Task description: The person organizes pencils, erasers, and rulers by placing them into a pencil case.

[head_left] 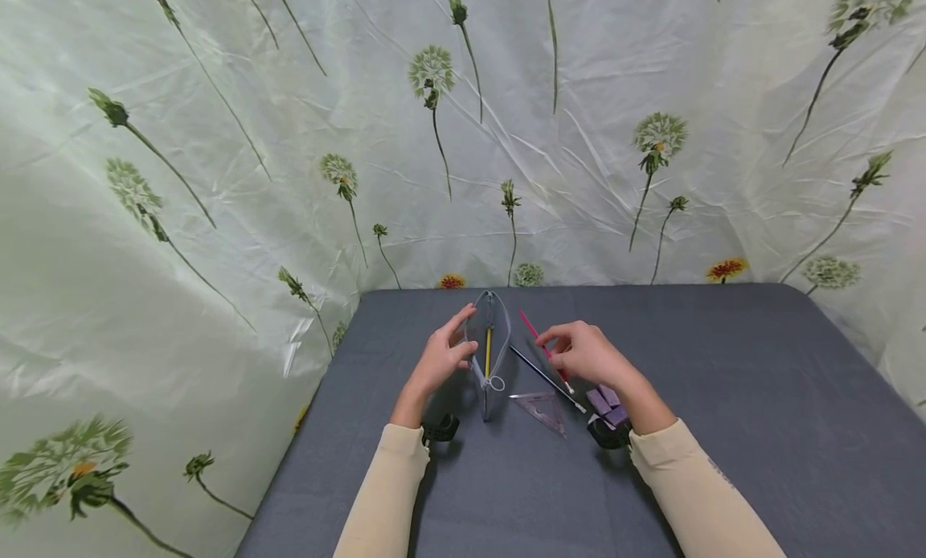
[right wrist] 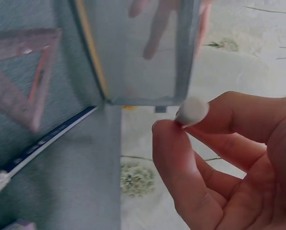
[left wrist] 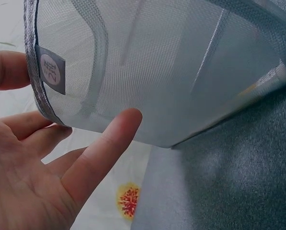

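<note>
A grey mesh pencil pouch [left wrist: 148, 81] stands upright on its edge, its top parted, with a yellow pencil [head_left: 488, 350] lying inside. My left hand [head_left: 440, 355] is at the pouch's left side, fingers spread and fairly straight. In the left wrist view its thumb lies against the mesh, other fingers by the edge with the label. Right of the pouch, my right hand [head_left: 587, 354] pinches a red pencil [head_left: 530, 324] between thumb and fingertips; its white eraser end [right wrist: 194, 110] points at the right wrist camera. The pencil slants above the table.
On the grey table [head_left: 723, 421], a dark blue pencil [head_left: 541, 374] lies between pouch and right hand. Nearer is a clear purplish set square [head_left: 553, 421]. Several purple blocks [head_left: 608, 401] sit beneath the right wrist. A flower-printed cloth [head_left: 579, 180] hangs behind the table.
</note>
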{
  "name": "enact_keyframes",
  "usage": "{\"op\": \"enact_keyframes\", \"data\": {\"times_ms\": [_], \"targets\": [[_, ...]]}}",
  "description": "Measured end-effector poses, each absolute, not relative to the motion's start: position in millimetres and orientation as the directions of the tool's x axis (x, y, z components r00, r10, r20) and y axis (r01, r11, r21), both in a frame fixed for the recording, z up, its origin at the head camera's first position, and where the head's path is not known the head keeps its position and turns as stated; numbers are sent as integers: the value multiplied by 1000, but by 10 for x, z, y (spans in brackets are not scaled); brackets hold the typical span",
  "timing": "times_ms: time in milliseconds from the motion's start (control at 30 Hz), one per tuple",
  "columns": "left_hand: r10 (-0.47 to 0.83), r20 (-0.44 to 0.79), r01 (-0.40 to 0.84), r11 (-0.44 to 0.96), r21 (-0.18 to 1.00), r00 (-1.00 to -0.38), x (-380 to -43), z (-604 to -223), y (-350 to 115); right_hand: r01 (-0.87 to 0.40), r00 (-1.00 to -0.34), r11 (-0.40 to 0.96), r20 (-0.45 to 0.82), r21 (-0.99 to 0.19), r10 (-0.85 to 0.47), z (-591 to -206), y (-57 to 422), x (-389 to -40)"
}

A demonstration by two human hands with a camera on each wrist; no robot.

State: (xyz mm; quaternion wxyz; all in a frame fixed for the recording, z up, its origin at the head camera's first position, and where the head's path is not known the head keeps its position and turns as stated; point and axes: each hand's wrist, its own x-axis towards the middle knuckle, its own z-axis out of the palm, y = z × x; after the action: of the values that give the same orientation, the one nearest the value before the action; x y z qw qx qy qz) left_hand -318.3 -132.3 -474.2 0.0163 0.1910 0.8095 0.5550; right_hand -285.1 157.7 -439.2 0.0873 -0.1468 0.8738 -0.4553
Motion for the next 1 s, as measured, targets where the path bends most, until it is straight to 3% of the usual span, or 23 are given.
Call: {"op": "enact_keyframes", "data": {"times_ms": [400,1000], "targets": [[332,183,300,345,890,-925,-3148,-4690,-1270,-159,-928,394,0,-905,-374,-4199,1475,-2843],[352,226,371,428,824,-908,-3131,-4661,-1199,-101,-933,412,-57,-906,-355,-4093,1126,-2999]]}}
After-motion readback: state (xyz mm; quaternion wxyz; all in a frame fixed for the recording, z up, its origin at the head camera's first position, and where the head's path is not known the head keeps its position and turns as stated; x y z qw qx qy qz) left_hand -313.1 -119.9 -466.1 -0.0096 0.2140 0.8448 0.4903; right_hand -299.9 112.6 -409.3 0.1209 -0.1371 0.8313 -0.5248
